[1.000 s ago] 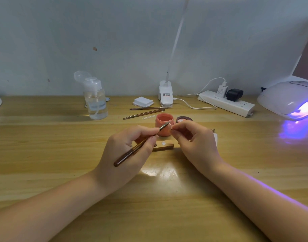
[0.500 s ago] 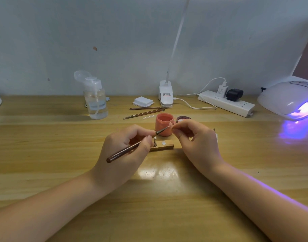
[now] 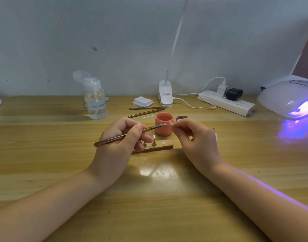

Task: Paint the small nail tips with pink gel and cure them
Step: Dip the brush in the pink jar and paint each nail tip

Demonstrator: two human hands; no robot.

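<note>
Nail tip sits pinched in the right hand (pink jar just behind); left hand holds the brush against it.

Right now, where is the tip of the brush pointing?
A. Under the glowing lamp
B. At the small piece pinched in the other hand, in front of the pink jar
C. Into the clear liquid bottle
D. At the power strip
B: the left hand holds the brush, its tip meeting the nail tip pinched by the right hand before the pink jar.
</note>
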